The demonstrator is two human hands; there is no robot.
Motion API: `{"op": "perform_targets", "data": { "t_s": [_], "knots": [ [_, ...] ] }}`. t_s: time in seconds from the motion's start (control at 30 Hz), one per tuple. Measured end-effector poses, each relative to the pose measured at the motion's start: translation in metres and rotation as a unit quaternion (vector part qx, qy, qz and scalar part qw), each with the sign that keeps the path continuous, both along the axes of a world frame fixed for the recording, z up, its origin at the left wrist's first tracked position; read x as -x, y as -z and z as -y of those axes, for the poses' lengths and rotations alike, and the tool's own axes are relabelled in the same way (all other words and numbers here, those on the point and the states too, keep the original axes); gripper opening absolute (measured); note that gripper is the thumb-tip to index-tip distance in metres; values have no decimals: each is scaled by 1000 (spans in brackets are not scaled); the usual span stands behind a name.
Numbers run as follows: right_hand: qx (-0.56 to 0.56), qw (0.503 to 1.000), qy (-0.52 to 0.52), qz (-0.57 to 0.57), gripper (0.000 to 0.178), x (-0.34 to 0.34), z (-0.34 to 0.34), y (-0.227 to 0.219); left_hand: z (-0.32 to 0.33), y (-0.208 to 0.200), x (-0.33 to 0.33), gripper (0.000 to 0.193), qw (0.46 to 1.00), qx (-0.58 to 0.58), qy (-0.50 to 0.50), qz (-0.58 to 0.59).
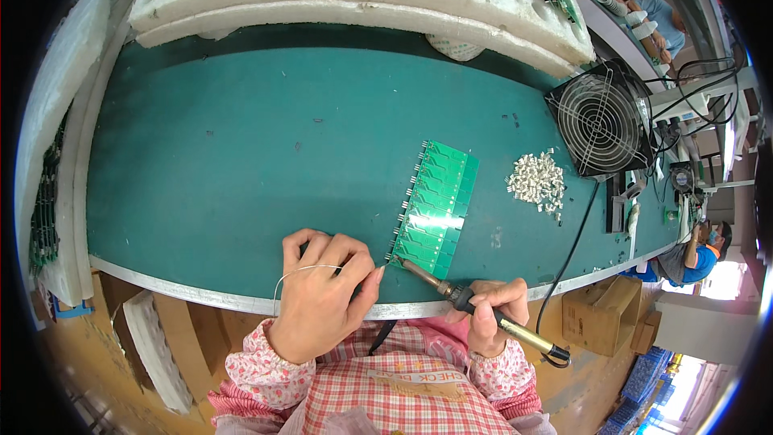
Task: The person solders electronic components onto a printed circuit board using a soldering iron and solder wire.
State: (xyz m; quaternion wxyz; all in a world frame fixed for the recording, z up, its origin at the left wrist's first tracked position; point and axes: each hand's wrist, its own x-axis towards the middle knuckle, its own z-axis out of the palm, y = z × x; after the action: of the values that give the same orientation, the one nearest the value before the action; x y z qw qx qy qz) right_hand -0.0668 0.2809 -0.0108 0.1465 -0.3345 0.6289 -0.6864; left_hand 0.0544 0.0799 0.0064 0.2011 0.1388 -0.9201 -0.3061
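A green circuit board panel lies on the green mat, with a row of small metal pins along its left edge. My right hand is closed around a soldering iron. Its tip meets the panel's near left corner, by the lowest pins. Just left of that corner, my left hand has its fingers curled round a thin silvery solder wire, which loops over the back of the hand. Whether the wire's end touches the pins cannot be made out.
A heap of small whitish parts lies right of the panel. Behind it stands a black fan; the iron's cable runs over the mat's edge. White foam racks holding boards line the back, another foam rack the left. People work farther right.
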Motion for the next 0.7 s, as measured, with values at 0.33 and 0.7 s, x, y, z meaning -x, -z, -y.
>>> {"op": "perform_targets", "data": {
  "t_s": [0.33,0.7],
  "knots": [
    [9,998,-16,-62,13,5,4,-2,-1,-3,4,15,1000,-5,-17,-15],
    [-75,977,159,-121,12,8,0,-22,-1,-2,-4,15,996,-49,-42,-59]
  ]
}}
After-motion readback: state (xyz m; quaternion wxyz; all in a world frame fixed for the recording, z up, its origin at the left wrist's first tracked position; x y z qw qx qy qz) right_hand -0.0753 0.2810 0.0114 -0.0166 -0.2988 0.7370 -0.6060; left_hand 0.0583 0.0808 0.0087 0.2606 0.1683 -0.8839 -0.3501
